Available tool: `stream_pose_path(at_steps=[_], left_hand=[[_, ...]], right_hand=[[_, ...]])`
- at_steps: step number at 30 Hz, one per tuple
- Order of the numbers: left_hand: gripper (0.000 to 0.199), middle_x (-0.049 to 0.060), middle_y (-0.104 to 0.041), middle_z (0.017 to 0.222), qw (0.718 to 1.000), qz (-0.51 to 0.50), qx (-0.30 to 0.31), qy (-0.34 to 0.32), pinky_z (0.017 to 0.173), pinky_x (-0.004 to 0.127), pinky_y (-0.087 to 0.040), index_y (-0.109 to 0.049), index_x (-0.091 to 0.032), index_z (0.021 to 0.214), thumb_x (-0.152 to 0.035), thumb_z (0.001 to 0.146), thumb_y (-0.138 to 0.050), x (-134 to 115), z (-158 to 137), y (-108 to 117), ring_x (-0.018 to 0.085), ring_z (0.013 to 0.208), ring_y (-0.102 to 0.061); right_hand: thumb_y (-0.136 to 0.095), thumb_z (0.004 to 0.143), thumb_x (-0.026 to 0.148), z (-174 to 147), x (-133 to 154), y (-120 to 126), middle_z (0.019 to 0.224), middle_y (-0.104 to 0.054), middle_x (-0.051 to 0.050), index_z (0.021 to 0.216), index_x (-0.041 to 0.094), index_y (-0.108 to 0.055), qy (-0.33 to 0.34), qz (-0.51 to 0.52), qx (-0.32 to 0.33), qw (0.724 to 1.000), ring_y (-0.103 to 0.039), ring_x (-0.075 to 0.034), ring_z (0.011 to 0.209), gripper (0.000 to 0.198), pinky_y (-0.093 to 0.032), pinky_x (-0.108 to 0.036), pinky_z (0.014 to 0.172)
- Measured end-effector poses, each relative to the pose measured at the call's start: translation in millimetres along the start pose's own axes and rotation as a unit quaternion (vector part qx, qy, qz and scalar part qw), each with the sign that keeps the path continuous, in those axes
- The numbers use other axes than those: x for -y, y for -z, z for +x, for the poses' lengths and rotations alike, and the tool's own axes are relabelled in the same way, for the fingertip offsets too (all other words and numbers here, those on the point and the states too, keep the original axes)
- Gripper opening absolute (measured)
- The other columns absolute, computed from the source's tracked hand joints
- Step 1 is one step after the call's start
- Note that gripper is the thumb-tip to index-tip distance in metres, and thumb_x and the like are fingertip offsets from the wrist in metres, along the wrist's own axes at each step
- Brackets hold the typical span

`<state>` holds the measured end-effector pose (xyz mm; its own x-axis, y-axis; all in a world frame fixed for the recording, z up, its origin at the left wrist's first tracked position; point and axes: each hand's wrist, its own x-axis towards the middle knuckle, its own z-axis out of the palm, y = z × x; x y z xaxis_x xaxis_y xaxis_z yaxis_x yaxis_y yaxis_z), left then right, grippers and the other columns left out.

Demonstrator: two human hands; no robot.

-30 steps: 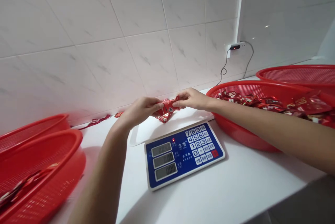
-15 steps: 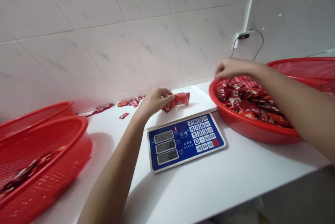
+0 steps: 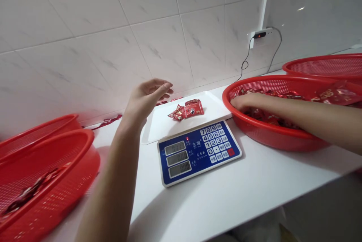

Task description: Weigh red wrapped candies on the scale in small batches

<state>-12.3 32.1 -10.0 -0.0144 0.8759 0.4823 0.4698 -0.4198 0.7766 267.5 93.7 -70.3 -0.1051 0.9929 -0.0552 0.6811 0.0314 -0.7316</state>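
My left hand (image 3: 148,96) hovers over the left end of the scale's white tray (image 3: 158,125), fingers apart and holding nothing. A few red wrapped packets (image 3: 192,110) lie together on the tray, to the right of that hand. In front of the tray is the scale's blue panel (image 3: 198,155) with number keys and three small displays. My right hand (image 3: 241,102) reaches into a red plastic basket (image 3: 271,140) among many red packets (image 3: 291,96). Its fingers are hidden down in the basket, so I cannot see what they touch.
Two red baskets (image 3: 90,140) overlap at the left, with packets inside the front one. Another red basket (image 3: 325,62) stands behind the right-hand one. Loose packets (image 3: 110,121) lie along the tiled wall. A socket with cables (image 3: 258,35) is on the wall.
My left hand has let go of the red packets on the tray and lifted away up and left. My right hand has come down from above the rim into the right basket.
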Motion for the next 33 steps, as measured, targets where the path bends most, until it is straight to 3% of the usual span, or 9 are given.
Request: stream_pose_path(at_steps=[4, 8, 11, 15, 19, 22, 25, 29, 33], left_hand=[[0.013, 0.006, -0.074, 0.079, 1.000, -0.001, 0.020, -0.004, 0.077, 0.031, -0.056, -0.074, -0.020, 0.083, -0.033, 0.081, -0.071, -3, -2, -2, 0.017, 0.077, -0.069], [0.011, 0.007, -0.074, 0.078, 0.999, -0.004, 0.036, 0.008, 0.080, 0.033, -0.056, -0.073, -0.020, 0.082, -0.031, 0.082, -0.070, -2, -2, -4, 0.018, 0.077, -0.069], [0.013, 0.007, -0.074, 0.079, 0.999, -0.005, 0.036, -0.002, 0.079, 0.033, -0.056, -0.073, -0.020, 0.082, -0.032, 0.082, -0.071, -1, -1, -2, 0.018, 0.076, -0.069], [0.013, 0.007, -0.075, 0.082, 0.999, -0.008, 0.043, -0.008, 0.079, 0.031, -0.057, -0.074, -0.020, 0.084, -0.033, 0.082, -0.071, -1, -2, -2, 0.018, 0.079, -0.070], [0.021, 0.009, -0.076, 0.099, 0.998, -0.054, 0.043, 0.005, 0.077, 0.026, -0.057, -0.072, -0.019, 0.099, -0.036, 0.087, -0.068, -3, -7, -16, 0.016, 0.084, -0.071], [0.037, 0.011, -0.074, 0.108, 0.983, -0.129, 0.129, 0.026, 0.075, 0.028, -0.059, -0.068, -0.018, 0.109, -0.048, 0.091, -0.059, -2, -13, -35, 0.018, 0.089, -0.071], [0.036, 0.009, -0.075, 0.103, 0.963, -0.186, 0.192, 0.037, 0.079, 0.030, -0.060, -0.068, -0.018, 0.106, -0.049, 0.089, -0.059, 3, -17, -49, 0.021, 0.093, -0.072], [0.026, 0.006, -0.075, 0.091, 0.959, -0.197, 0.196, 0.048, 0.082, 0.030, -0.058, -0.066, -0.018, 0.096, -0.036, 0.078, -0.071, 12, -11, -48, 0.019, 0.088, -0.072], [0.016, 0.005, -0.075, 0.083, 0.987, -0.100, 0.116, 0.039, 0.075, 0.032, -0.056, -0.064, -0.019, 0.085, -0.030, 0.076, -0.072, 15, -1, -25, 0.019, 0.077, -0.071]], right_hand=[[-0.072, 0.056, -0.008, -5, 1, 15, 0.047, -0.056, -0.002, 0.049, 0.014, -0.061, -0.058, -0.119, 0.105, 0.986, -0.048, -0.012, 0.038, 0.026, -0.032, -0.024, 0.037], [-0.081, 0.058, 0.004, 0, 3, 46, 0.059, -0.066, -0.005, 0.062, 0.015, -0.065, -0.063, -0.137, 0.124, 0.981, -0.060, -0.016, 0.048, 0.020, -0.046, -0.026, 0.043], [-0.084, 0.059, 0.010, 1, 7, 71, 0.069, -0.071, -0.005, 0.077, 0.015, -0.071, -0.029, -0.153, 0.100, 0.983, -0.065, -0.017, 0.057, 0.023, -0.051, -0.027, 0.051], [-0.066, 0.084, 0.022, -21, 31, 86, 0.077, -0.071, -0.006, 0.085, 0.008, -0.074, 0.049, -0.141, -0.005, 0.989, -0.066, -0.010, 0.070, 0.016, -0.046, -0.023, 0.061], [-0.076, 0.076, 0.022, -47, 57, 60, 0.077, -0.070, -0.002, 0.091, 0.011, -0.075, 0.199, 0.035, 0.014, 0.979, -0.065, -0.010, 0.070, 0.019, -0.047, -0.022, 0.062], [-0.083, 0.067, 0.022, -50, 63, 28, 0.075, -0.068, -0.002, 0.093, 0.015, -0.074, 0.256, 0.145, 0.087, 0.952, -0.063, -0.014, 0.067, 0.029, -0.051, -0.024, 0.058], [-0.081, 0.070, 0.027, -46, 59, 5, 0.074, -0.066, -0.002, 0.098, 0.016, -0.073, 0.272, 0.200, 0.139, 0.931, -0.061, -0.013, 0.064, 0.031, -0.051, -0.026, 0.056], [-0.080, 0.071, 0.028, -43, 52, -8, 0.071, -0.063, 0.000, 0.102, 0.018, -0.072, 0.259, 0.217, 0.169, 0.926, -0.058, -0.012, 0.061, 0.034, -0.050, -0.026, 0.056], [-0.080, 0.072, 0.027, -38, 46, -10, 0.071, -0.063, 0.001, 0.099, 0.020, -0.070, 0.244, 0.220, 0.167, 0.930, -0.058, -0.013, 0.063, 0.030, -0.050, -0.026, 0.057]])
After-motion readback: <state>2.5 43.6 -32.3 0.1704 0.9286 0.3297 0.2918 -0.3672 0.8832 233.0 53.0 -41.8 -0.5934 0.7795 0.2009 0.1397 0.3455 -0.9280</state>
